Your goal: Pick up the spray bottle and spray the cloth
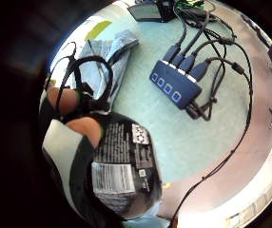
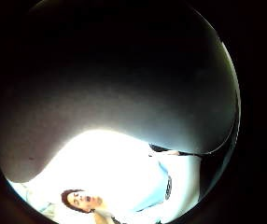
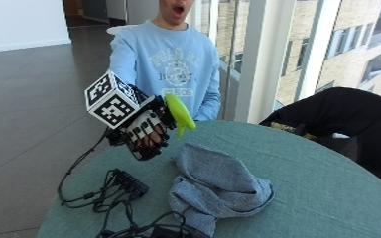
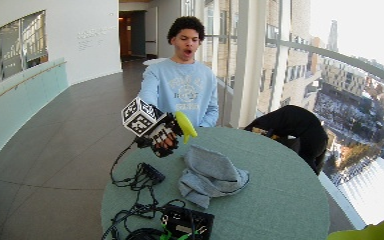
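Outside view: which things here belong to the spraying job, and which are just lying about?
Part of the job:
- spray bottle, green head showing, held above the table
- right hand, gripping the bottle
- grey cloth, crumpled on the table

Just lying about:
- black hub with its plugged-in cables
- black coat behind the table

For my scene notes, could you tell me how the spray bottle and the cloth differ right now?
The bottle is lime green at its head; the cloth is grey. The bottle is held up in the air by the right hand; the cloth lies crumpled on the table. The bottle is rigid, the cloth soft and folded.
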Tool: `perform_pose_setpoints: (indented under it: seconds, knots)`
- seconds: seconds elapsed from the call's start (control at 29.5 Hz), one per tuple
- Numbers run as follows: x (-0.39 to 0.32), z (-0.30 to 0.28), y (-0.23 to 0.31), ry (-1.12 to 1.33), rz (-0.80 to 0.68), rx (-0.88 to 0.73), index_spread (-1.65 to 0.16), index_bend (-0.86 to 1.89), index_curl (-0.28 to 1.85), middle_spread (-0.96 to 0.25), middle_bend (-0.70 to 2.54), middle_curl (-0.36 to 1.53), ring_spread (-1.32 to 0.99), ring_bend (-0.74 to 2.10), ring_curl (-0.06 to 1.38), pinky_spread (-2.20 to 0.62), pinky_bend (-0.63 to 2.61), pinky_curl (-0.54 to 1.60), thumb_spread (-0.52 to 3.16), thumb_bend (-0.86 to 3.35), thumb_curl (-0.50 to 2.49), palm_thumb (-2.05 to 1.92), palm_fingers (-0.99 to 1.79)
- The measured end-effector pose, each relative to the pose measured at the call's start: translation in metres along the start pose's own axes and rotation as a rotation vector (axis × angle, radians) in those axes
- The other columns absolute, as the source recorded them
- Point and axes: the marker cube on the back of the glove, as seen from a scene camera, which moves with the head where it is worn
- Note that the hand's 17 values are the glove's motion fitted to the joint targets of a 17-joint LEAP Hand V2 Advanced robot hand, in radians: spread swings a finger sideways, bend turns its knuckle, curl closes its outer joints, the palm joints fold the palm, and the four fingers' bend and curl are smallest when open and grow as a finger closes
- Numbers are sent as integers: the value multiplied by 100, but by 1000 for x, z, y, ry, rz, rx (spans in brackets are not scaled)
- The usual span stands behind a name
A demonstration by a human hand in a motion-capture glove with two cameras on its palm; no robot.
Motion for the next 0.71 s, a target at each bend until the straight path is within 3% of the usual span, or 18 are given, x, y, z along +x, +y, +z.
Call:
perform_pose_setpoints:
  seconds: [0.71]
  knots:
    - [-2, 11, -5, 68, 36, -72, -23, 15, 41, -11, 34, 47, -7, 45, 38, 11, 24, 37, 81, -3, 59, 94, 117]
